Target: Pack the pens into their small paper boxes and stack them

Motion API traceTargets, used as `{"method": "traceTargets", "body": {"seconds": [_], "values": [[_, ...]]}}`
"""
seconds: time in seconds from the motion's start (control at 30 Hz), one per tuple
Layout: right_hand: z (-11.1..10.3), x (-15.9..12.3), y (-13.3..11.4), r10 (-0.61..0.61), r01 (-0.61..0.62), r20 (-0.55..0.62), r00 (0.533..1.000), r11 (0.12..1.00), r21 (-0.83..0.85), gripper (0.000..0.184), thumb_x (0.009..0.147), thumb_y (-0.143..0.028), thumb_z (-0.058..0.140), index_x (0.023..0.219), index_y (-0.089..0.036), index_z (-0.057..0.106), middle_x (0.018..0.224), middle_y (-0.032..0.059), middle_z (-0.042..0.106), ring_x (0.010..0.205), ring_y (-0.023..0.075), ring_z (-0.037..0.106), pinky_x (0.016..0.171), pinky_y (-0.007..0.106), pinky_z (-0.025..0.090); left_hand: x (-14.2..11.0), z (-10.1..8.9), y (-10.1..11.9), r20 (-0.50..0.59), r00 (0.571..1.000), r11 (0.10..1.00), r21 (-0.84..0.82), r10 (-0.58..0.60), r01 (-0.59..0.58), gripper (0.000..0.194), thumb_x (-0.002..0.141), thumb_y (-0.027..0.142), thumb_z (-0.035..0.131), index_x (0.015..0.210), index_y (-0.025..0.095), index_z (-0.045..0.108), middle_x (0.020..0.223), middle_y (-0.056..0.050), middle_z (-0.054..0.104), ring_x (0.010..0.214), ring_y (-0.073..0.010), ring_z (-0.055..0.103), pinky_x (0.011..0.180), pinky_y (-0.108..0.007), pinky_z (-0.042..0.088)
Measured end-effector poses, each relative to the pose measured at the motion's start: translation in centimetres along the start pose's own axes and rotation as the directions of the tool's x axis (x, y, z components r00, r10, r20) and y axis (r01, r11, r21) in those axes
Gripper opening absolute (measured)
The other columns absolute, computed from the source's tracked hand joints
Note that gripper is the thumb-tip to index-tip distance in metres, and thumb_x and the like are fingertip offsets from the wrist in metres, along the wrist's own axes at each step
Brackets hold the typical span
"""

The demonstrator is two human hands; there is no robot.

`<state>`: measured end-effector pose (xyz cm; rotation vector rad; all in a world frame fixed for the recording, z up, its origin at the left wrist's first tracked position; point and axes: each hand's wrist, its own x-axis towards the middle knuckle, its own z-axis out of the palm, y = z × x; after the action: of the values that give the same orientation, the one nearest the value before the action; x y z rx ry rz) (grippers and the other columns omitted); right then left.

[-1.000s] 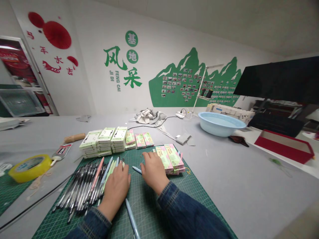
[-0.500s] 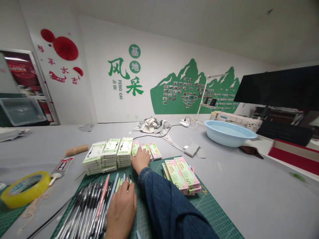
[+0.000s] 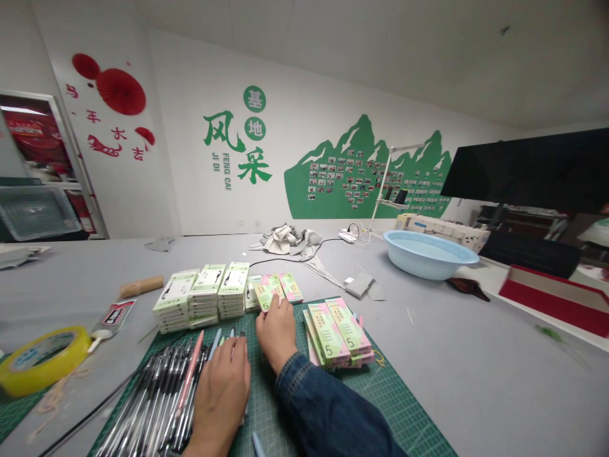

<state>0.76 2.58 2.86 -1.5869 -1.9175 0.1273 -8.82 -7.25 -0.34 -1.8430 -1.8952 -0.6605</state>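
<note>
My left hand (image 3: pixel 221 377) is closed around a few slim pens, whose light blue and dark ends poke out past its fingers; the rest of them is hidden. It sits at the right edge of a wide row of clear and black pens (image 3: pixel 147 393) on a green cutting mat (image 3: pixel 399 406). In my right hand (image 3: pixel 276 331) is a small pink-and-green box (image 3: pixel 263 296) marked 5, gripped near its front end. Two similar boxes (image 3: pixel 289 287) lie just behind. White-and-green boxes (image 3: pixel 233 289) are stacked to the left, and more pink-and-green boxes (image 3: pixel 340 333) are piled to the right.
A yellow tape roll (image 3: pixel 45 360), a glue tube (image 3: pixel 111 319) and a brown paper roll (image 3: pixel 141 287) lie to the left. Crumpled cloth (image 3: pixel 290 240) is at the back. A blue basin (image 3: pixel 428 254) stands at the right. One blue pen (image 3: pixel 257 444) lies at the front.
My right hand has drawn a pink-and-green box slightly right and toward me, uncovering a white-and-green box behind. My left hand still covers the pens; the view has shifted slightly.
</note>
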Motion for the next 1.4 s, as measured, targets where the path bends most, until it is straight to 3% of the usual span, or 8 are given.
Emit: {"method": "traceTargets", "body": {"seconds": [0.13,0.3,0.53,0.8,0.97,1.13,1.23,1.4], "values": [[-4.2,-5.4,2.8,-0.150,0.154,-0.047,0.988,0.982,0.109,0.051,0.084,-0.011,0.055,0.135,-0.009,0.048,0.121,0.0179,0.059,0.115,0.0312,0.055,0.101,0.046,0.046,0.7,-0.5,-0.1,-0.106,0.992,0.996,-0.046,0.067,-0.073,0.051,0.094,0.015,0.046,0.145,0.017,0.042,0.147,-0.016,0.051,0.136,-0.0306,0.047,0.114,-0.048,0.036],[-9.3,-9.0,7.3,-0.331,0.306,-0.005,0.944,0.869,0.389,0.067,0.072,-0.004,0.062,0.136,-0.017,0.048,0.131,0.0138,0.060,0.123,0.0273,0.056,0.110,0.046,0.044,1.6,-1.7,0.5,0.014,0.945,0.932,-0.171,0.326,-0.319,0.087,0.078,0.004,0.055,0.157,0.025,0.025,0.162,-0.007,0.035,0.152,-0.0302,0.020,0.122,-0.053,0.023],[-13.5,-9.7,10.2,-0.408,0.187,0.159,0.899,0.686,0.703,0.067,0.071,-0.007,0.076,0.134,-0.025,0.059,0.135,0.0092,0.063,0.126,0.0261,0.059,0.108,0.046,0.049,1.8,-3.3,1.1,0.255,0.869,0.833,-0.487,0.425,-0.264,0.067,0.069,0.008,0.063,0.132,0.027,0.057,0.132,-0.007,0.066,0.122,-0.0269,0.059,0.114,-0.049,0.034],[-14.0,-9.9,10.2,-0.384,-0.109,0.208,0.900,0.263,0.959,0.057,0.077,-0.020,0.080,0.131,-0.027,0.062,0.141,0.0078,0.057,0.127,0.0266,0.058,0.106,0.046,0.050,1.2,-4.3,1.9,0.213,0.924,0.824,-0.543,0.319,-0.159,0.057,0.070,0.023,0.073,0.126,0.027,0.060,0.122,-0.006,0.068,0.113,-0.0292,0.060,0.099,-0.044,0.044],[-12.9,-9.7,10.4,-0.302,-0.255,0.302,0.904,0.187,0.949,0.080,0.067,-0.024,0.088,0.138,-0.034,0.052,0.149,0.0072,0.047,0.114,0.0250,0.064,0.088,0.039,0.057,0.7,-4.1,2.7,0.110,0.935,0.890,-0.362,0.337,-0.278,0.061,0.073,0.013,0.068,0.130,0.030,0.060,0.124,-0.007,0.068,0.116,-0.0291,0.059,0.107,-0.050,0.034],[-10.0,-9.8,11.3,-0.101,-0.399,0.419,0.902,0.169,0.901,0.047,0.073,-0.032,0.082,0.116,-0.023,0.066,0.098,0.0026,0.072,0.084,0.0185,0.068,0.068,0.028,0.053,1.0,-5.4,3.2,0.053,0.916,0.896,-0.238,0.398,-0.375,0.076,0.074,0.004,0.065,0.142,0.036,0.050,0.135,-0.004,0.064,0.130,-0.0292,0.052,0.120,-0.059,0.008],[-9.4,-9.9,11.5,0.003,-0.465,0.465,0.886,0.017,0.885,0.047,0.067,-0.035,0.087,0.107,-0.021,0.066,0.098,0.0029,0.072,0.085,0.0198,0.069,0.069,0.031,0.055,1.9,-6.3,2.1,0.011,0.957,0.886,-0.382,0.289,-0.263,0.090,0.074,0.024,0.077,0.152,0.035,0.035,0.154,-0.007,0.047,0.144,-0.0358,0.034,0.120,-0.062,0.011],[-9.4,-10.2,10.9,-0.015,-0.481,0.484,0.875,-0.156,0.863,0.046,0.066,-0.033,0.088,0.103,-0.022,0.064,0.102,0.0042,0.071,0.089,0.0224,0.070,0.077,0.039,0.058,2.0,-6.5,1.6,0.247,0.968,0.438,-0.876,0.054,0.199,0.101,0.082,0.043,0.069,0.159,0.037,0.004,0.162,-0.010,0.034,0.137,-0.0330,0.048,0.105,-0.048,0.049]]}}
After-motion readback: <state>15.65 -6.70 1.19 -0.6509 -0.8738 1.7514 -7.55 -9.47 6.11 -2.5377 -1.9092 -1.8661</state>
